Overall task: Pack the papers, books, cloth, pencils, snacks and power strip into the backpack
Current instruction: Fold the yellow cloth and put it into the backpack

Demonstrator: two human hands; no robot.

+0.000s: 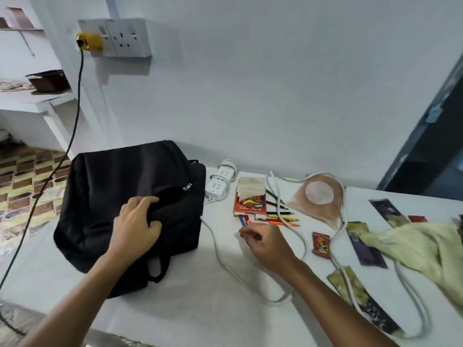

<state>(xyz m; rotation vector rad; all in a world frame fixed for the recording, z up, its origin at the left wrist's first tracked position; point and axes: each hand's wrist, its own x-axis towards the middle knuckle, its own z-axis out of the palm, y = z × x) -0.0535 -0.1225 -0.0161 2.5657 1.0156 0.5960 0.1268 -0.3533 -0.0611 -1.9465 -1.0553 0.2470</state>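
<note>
A black backpack (120, 196) lies on the white table (190, 309) at the left. My left hand (136, 227) grips the fabric at its open front pocket. My right hand (265, 244) hovers just below the red pencil box (250, 200), its fingers curled near the tips of a blue and a pink pencil; whether it pinches one I cannot tell. Loose coloured pencils (283, 217) lie right of the box. A white power strip (220, 182) sits beside the backpack, its cord (300, 236) looping across the table. A yellowish cloth (426, 249) lies at the right among snack packets (365, 246).
A clear pouch with a round white item (319, 194) lies behind the pencils. A small red packet (321, 245) rests by the cord. A black cable (75, 116) hangs from a yellow plug in the wall socket (125, 37). A dark doorway (431, 156) stands at right.
</note>
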